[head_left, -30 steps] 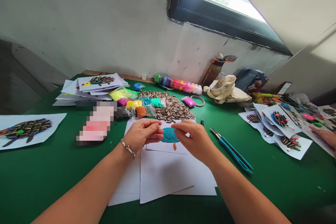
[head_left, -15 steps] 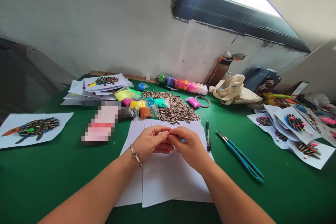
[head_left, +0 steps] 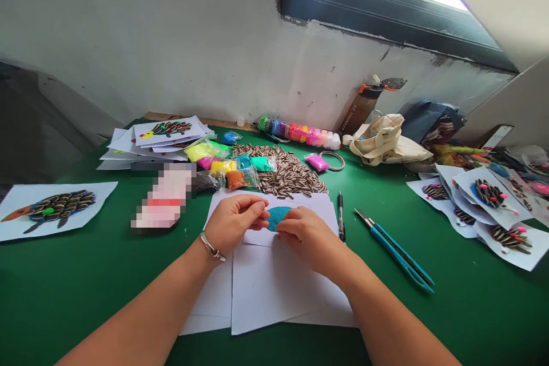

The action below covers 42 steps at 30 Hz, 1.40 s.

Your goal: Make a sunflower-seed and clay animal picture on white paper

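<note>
My left hand (head_left: pixel 235 220) is curled in a pinch just left of a teal clay patch (head_left: pixel 277 218) on a small white sheet (head_left: pixel 319 209); what it pinches is too small to make out. My right hand (head_left: pixel 302 234) lies over the sheet's lower edge with its fingers bent down onto the paper below the clay. More white sheets (head_left: pixel 274 286) are stacked under both hands on the green table (head_left: pixel 86 274). A heap of striped sunflower seeds (head_left: pixel 287 174) sits just behind the sheet.
Small bags of coloured clay (head_left: pixel 223 166) lie left of the seeds, clay pots (head_left: pixel 300 134) by the wall. A black pen (head_left: pixel 340 214) and teal craft knives (head_left: pixel 397 251) lie to the right. Finished seed pictures are at the left (head_left: pixel 51 206), back left (head_left: pixel 167 128) and right (head_left: pixel 489 194).
My hands, joined half a second ago, have parted slightly and dropped to the sheet, and the teal clay patch shows between them again. The view has tilted a little.
</note>
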{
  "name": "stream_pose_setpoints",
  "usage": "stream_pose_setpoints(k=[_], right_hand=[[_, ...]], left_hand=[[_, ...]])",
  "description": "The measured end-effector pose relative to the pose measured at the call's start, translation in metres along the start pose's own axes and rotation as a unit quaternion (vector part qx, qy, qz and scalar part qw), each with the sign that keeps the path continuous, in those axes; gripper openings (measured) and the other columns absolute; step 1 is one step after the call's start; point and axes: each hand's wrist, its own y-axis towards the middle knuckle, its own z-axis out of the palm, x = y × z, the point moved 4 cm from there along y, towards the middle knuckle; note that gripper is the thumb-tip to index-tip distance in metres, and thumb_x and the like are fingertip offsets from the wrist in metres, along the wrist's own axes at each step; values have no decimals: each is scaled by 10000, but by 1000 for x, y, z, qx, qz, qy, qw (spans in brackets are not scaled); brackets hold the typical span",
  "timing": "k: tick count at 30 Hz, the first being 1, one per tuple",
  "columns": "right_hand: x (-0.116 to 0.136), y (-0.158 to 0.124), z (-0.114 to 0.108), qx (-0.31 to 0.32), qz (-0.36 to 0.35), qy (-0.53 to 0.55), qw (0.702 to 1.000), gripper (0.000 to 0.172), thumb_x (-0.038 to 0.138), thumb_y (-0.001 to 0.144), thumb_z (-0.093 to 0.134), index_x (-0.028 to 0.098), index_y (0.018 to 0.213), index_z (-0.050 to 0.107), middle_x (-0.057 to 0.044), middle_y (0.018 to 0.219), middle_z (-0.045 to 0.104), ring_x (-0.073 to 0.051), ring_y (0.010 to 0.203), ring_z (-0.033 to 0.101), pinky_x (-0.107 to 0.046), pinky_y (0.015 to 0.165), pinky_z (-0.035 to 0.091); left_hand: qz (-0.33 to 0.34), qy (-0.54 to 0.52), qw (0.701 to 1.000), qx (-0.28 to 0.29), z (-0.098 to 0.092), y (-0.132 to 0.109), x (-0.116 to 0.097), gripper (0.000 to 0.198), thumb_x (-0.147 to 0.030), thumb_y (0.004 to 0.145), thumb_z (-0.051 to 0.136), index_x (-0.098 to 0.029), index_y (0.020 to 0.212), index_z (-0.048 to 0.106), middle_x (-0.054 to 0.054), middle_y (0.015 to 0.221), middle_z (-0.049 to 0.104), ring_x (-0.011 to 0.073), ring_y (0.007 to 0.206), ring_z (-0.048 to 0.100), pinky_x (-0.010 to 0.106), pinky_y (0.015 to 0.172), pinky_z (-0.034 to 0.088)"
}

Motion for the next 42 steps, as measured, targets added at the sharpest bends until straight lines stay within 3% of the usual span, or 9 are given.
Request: stream_pose_setpoints(k=[5,13,19,28,31,34,38,42], right_hand=[[5,0,4,11,-16,-35,999,192,120,860,563,218,767,699,-10,759,623,-162,752,499,-296,695,347],[2,4,11,6,16,-58,998,122,115,840,581,196,839,672,-14,752,633,-170,738,520,-291,669,347],[0,3,13,-10,-4,-73,997,185,137,848,569,195,709,677,-13,700,613,-158,700,515,-290,651,347],[1,-7,-15,-28,-6,13,1000,316,63,831,474,247,892,724,-21,752,626,-147,683,569,-260,607,415],[5,-14,-16,-8,-4,-18,1000,350,63,837,463,271,951,720,-22,761,618,-152,705,570,-261,612,424],[10,-26,-9,1,12,-79,997,372,57,833,484,276,1050,691,-44,823,621,-185,780,562,-303,666,438],[15,-43,4,-60,-6,-138,989,428,17,812,481,236,1145,636,-85,984,623,-218,873,531,-373,747,435],[18,-51,11,-116,-24,-138,983,372,46,843,478,209,1144,626,-99,998,618,-215,892,506,-375,777,431]], left_hand=[[8,19,1000,-6,1,-1,-1,438,-490,655,724,-115,875,678,57,720,712,176,631,681,309,637,557],[9,19,1000,3,1,1,3,419,-485,650,719,-122,856,680,54,708,711,173,617,676,304,624,552],[25,44,999,2,1,2,4,389,-474,677,693,-128,856,680,58,722,711,182,635,678,309,631,557],[65,124,990,-6,-1,0,3,294,-429,771,613,-167,879,690,43,749,715,188,648,683,295,634,549],[134,265,955,16,1,-2,0,237,-351,854,519,-199,896,696,25,765,714,172,637,671,281,638,519],[230,416,878,52,9,-9,-2,258,-233,890,442,-214,916,698,39,822,719,190,734,661,296,693,494],[303,511,798,101,19,-17,2,302,-95,861,420,-177,977,687,78,906,706,231,876,619,356,792,485],[333,554,753,123,25,-20,5,303,-69,845,450,-181,989,691,85,952,677,247,920,564,389,806,487]])
